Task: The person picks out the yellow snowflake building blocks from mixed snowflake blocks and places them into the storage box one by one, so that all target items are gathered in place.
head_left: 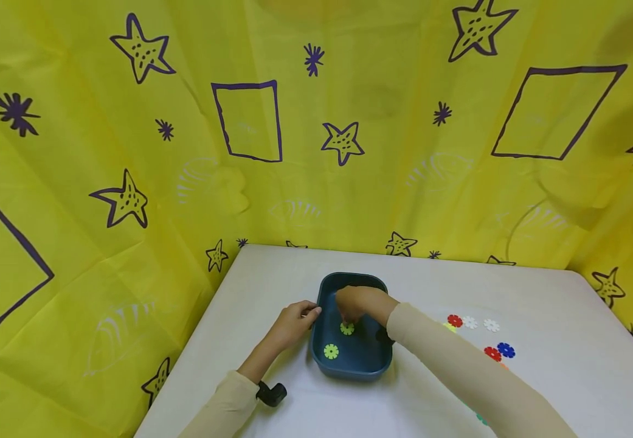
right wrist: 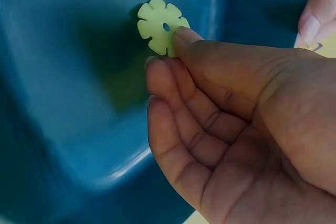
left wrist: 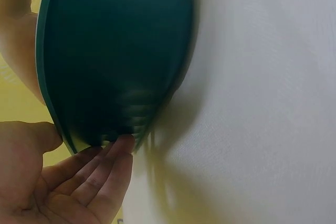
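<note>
A dark blue-green plastic bin [head_left: 351,372] stands on the white table. My left hand [head_left: 292,323] grips its left edge, thumb at the rim and fingers along the outer wall, as the left wrist view shows the hand [left wrist: 79,184] up close. Reaching down into the bin, my right hand [head_left: 361,302] pinches a yellow-green notched plastic disc [right wrist: 157,22] between thumb and fingertips. The disc is flower-shaped with a small hole in its middle. A second yellow-green disc [head_left: 331,351] lies on the bin floor near the front left corner.
Right of the bin, loose discs lie on the table: a red disc [head_left: 455,320], white discs [head_left: 491,325], a blue disc [head_left: 505,350] and others partly behind the right sleeve [head_left: 458,359]. A yellow patterned curtain [head_left: 294,182] surrounds the table's back and sides.
</note>
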Demonstrator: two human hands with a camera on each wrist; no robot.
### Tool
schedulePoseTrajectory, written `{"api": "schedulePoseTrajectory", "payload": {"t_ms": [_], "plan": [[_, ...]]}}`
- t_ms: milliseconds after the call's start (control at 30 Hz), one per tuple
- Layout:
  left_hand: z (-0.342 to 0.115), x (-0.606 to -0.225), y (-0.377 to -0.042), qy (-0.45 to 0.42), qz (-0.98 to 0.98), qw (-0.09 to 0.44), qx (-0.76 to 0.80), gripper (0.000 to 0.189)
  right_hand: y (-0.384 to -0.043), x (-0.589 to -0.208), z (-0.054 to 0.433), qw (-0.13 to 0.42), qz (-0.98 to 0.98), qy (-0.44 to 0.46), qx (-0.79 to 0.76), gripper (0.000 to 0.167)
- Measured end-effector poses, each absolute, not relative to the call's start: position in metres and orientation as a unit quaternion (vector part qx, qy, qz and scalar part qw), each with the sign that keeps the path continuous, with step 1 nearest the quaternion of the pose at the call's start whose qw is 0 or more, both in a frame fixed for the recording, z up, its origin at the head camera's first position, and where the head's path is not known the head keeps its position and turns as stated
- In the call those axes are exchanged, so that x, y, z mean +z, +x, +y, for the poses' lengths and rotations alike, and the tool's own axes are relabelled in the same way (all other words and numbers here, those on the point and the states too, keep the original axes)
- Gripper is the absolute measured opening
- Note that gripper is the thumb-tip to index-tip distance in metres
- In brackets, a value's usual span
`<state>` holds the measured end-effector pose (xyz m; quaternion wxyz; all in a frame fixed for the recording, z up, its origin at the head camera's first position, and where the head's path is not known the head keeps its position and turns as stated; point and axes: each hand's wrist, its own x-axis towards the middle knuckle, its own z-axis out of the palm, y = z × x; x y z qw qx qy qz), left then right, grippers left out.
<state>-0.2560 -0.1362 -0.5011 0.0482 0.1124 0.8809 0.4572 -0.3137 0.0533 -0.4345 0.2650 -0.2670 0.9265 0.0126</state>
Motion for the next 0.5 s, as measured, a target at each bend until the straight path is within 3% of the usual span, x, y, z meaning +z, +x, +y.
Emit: {"api": "schedulePoseTrajectory", "payload": {"t_ms": [500], "plan": [[-0.137,-0.502,-0.258,0.113,0.882,0.051,0.456,0.038,-0.317,-0.44,0.042,0.279,0.924,-0.26,-0.021,0.008]]}}
